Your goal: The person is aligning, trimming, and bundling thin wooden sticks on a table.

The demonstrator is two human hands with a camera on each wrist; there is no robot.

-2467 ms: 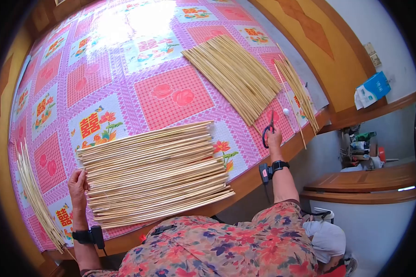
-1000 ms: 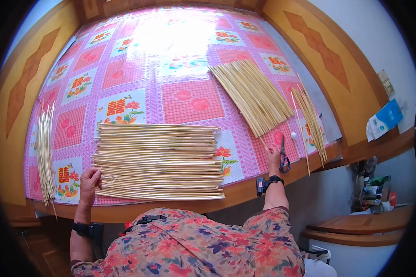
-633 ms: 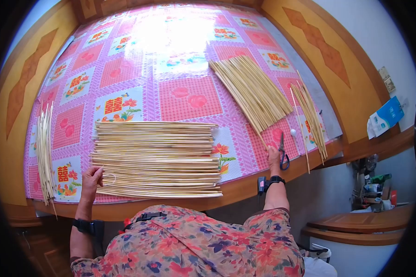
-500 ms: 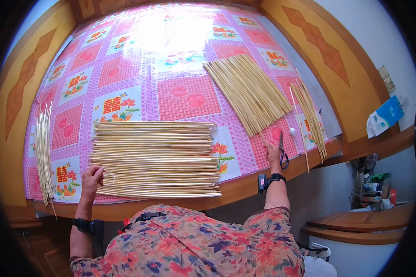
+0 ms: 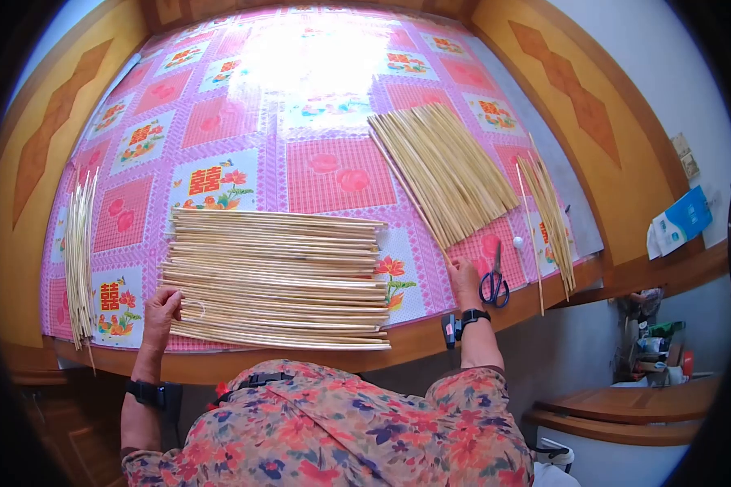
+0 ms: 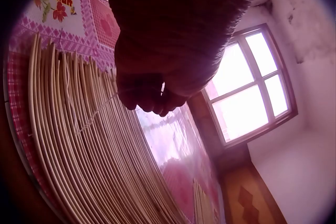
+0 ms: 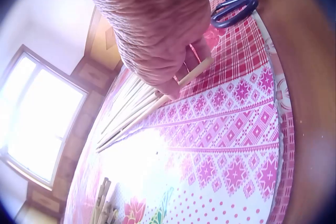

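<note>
My left hand (image 5: 163, 307) is at the left end of a row of straw-coloured sticks (image 5: 276, 280) laid side by side near the table edge. Its fingertips pinch a thin white string (image 6: 98, 112), which loops over the sticks in the left wrist view. To the right, my right hand (image 5: 464, 280) pinches the near end of one stick (image 7: 197, 70) between thumb and fingers. That stick lies along the left side of a slanted pile of sticks (image 5: 443, 174). Dark-handled scissors (image 5: 494, 290) lie on the cloth just right of this hand.
A small white ball-like thing (image 5: 518, 242) sits beyond the scissors. Loose thin sticks (image 5: 547, 219) lie at the far right, and another bundle (image 5: 80, 260) at the far left. A pink patterned cloth (image 5: 341, 174) covers the table, with wooden panels (image 5: 564, 89) behind.
My right hand has let go of the scissors, leaving them on the cloth, and has taken a stick's end, shifting left along the pile. My left hand stays by the row with the string.
</note>
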